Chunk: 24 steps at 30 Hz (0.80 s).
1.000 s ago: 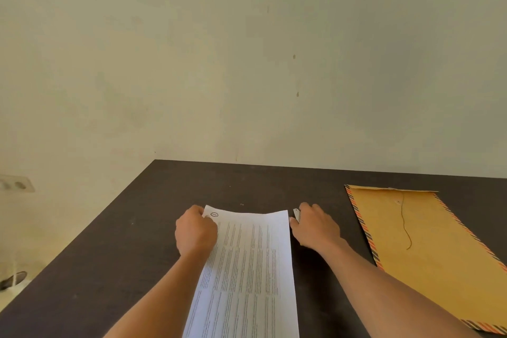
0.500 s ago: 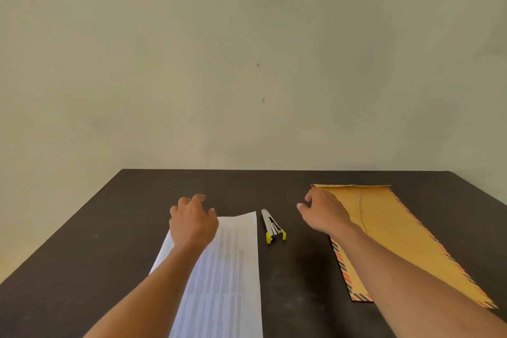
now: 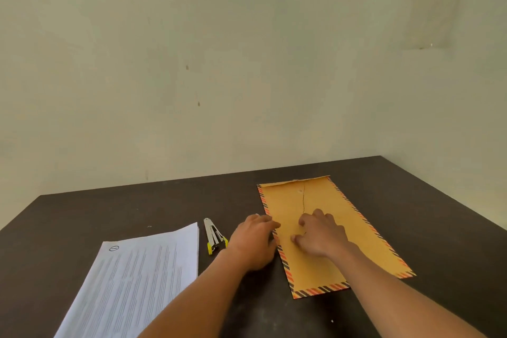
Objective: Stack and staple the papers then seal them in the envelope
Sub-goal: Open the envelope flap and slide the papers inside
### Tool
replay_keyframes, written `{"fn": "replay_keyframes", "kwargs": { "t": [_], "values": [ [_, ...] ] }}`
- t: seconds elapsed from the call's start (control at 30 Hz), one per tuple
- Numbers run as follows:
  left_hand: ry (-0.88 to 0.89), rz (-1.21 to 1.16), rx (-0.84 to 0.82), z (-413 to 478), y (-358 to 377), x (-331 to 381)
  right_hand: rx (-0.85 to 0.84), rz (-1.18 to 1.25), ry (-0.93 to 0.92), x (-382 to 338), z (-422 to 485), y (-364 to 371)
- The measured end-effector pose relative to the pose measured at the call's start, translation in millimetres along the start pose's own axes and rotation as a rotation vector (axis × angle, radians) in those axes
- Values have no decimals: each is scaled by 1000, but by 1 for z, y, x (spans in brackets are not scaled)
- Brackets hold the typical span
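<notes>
White printed paper stack (image 3: 137, 277) sits at 7 o'clock, not in the tan stripe-edged envelope (image 3: 323, 200) at 4 o'clock yet. Left hand (image 3: 253, 241) and right hand (image 3: 323, 239) touch that envelope, grip unclear tbh. Stuffing, sealing left.

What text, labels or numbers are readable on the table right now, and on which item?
papers: rows of printed text, too small and blurred to read.
inked circle at the top left corner of the papers: there is a mark inside it, not readable.
envelope: no writing visible, only a striped border.
stapler: no label or brand readable.
</notes>
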<state>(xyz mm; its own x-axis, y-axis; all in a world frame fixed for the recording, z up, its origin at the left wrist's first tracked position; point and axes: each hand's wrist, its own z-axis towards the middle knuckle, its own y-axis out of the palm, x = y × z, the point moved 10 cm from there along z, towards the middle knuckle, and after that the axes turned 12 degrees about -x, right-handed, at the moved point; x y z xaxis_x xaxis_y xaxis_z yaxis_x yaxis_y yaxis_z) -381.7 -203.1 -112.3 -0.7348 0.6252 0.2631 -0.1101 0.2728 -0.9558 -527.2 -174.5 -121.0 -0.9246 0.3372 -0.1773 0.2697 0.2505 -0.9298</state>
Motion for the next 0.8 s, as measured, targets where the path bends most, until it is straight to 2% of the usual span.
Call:
{"fn": "replay_keyframes", "kwargs": {
  "t": [0.17, 0.33, 0.47, 0.57, 0.8],
  "values": [
    [93, 68, -51, 0, 13, 20, -18, 6, -68, 13, -3, 0],
    [180, 0, -105, -9, 13, 49, -35, -23, -58, 27, -7, -7],
    [155, -128, -68, -10, 5, 51, -31, 41, -52, 38, -8, -7],
    [99, -79, 20, -10, -3, 36, -24, 50, -87, 41, -10, -6],
    [0, -50, 73, -10, -11, 3, -38, 59, -97, 58, -8, -6]
  ]
}}
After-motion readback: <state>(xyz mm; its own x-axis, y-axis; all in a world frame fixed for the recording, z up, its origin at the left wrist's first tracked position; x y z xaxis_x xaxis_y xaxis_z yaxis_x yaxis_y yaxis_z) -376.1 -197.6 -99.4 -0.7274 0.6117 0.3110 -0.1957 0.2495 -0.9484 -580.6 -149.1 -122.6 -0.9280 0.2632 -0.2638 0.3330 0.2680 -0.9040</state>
